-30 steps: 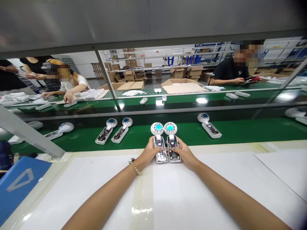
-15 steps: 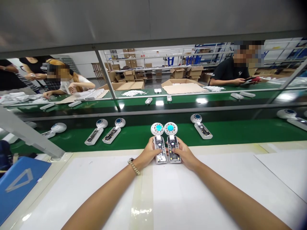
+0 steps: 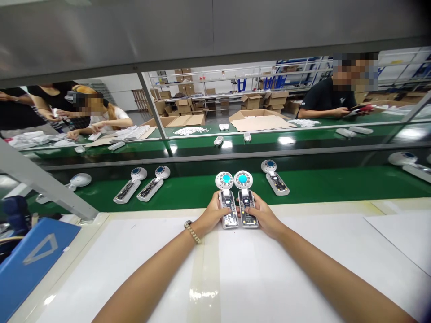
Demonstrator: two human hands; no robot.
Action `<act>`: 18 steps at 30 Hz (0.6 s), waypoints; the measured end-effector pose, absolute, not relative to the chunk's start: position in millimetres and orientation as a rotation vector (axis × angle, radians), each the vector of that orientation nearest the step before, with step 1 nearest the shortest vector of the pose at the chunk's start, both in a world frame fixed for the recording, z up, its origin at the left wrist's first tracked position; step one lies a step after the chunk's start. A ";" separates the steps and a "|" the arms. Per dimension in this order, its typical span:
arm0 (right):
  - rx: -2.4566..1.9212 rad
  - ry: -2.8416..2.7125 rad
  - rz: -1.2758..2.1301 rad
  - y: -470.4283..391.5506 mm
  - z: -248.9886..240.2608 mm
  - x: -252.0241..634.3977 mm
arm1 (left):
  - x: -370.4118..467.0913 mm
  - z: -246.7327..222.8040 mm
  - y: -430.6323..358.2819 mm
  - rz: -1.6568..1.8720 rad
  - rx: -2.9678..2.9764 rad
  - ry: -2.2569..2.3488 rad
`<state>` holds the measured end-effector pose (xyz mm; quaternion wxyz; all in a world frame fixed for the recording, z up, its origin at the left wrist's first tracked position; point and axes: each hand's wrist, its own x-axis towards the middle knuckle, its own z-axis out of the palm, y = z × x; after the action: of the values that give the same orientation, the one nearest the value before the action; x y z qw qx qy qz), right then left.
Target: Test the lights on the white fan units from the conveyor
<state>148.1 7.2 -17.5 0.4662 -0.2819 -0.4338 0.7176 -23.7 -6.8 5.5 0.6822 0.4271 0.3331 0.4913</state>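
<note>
Gripping, with the left hand [image 3: 212, 214], the clear-bodied handle of a small handheld fan with a round white head and a glowing cyan centre [image 3: 226, 197], thumb lying on the handle's face. Gripping, with the right hand [image 3: 264, 215], a second matching clear-handled fan with a lit cyan hub [image 3: 245, 197], held upright just beside the first, the two handles nearly touching. Resting both fans' lower ends at the far edge of the white work table [image 3: 235, 278], the round heads reaching out over the green conveyor belt [image 3: 336, 184]. Wearing a gold-coloured bracelet [image 3: 192, 231] on the left wrist. Lying on the belt just right of the held pair, another white fan with an unlit blue centre [image 3: 274, 177]; lying well to the left, two more such fans side by side [image 3: 143, 186], tilted. Showing at the lower left corner, a blue panel with a pale triangle outline [image 3: 33, 260]. Sitting beyond the belt, other people at a farther green bench, with cardboard boxes [image 3: 259, 121] behind.
</note>
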 end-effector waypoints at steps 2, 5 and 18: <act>-0.689 -1.062 1.754 7.9 -18.6 147.8 | -23.5 5.9 -6.8 1.097 0.939 0.742; -0.701 -1.067 1.749 8.3 -19.2 147.4 | -23.2 5.8 -6.7 1.109 0.940 0.739; -0.627 -0.878 2.087 2.3 1.6 150.7 | -29.8 8.9 -3.1 0.920 0.765 0.614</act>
<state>150.7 2.3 1.6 0.3856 -0.2464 -0.3449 0.8196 -29.8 -3.1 8.9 0.7823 0.3543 0.2845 0.4261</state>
